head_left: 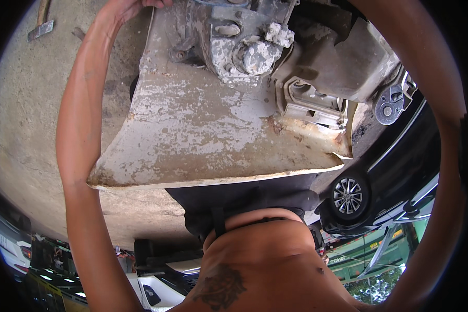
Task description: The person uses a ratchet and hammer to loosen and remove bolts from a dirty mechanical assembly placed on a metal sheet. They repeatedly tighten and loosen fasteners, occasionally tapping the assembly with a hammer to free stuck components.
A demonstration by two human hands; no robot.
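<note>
My left hand (132,4) is at the top edge, partly cut off, with its visible fingers curled close to the panel's far left side. What those fingers hold lies out of the picture. A large worn metal panel (192,125) with flaking pale paint spreads in front of my body, its near left corner by my left forearm. Fixed on its far part is a grey mechanical housing (221,49) with white-crusted round parts. A pale rectangular bracket (317,104) sits at its right. My right arm reaches up past the top right edge, and the hand is out of view.
A hammer (40,30) lies on the concrete floor (26,130) at the far left. To the right are a round metal ratchet-like head (389,106) and a black car (400,161) with a spoked wheel (347,196). A white vehicle (153,292) shows near the lower edge.
</note>
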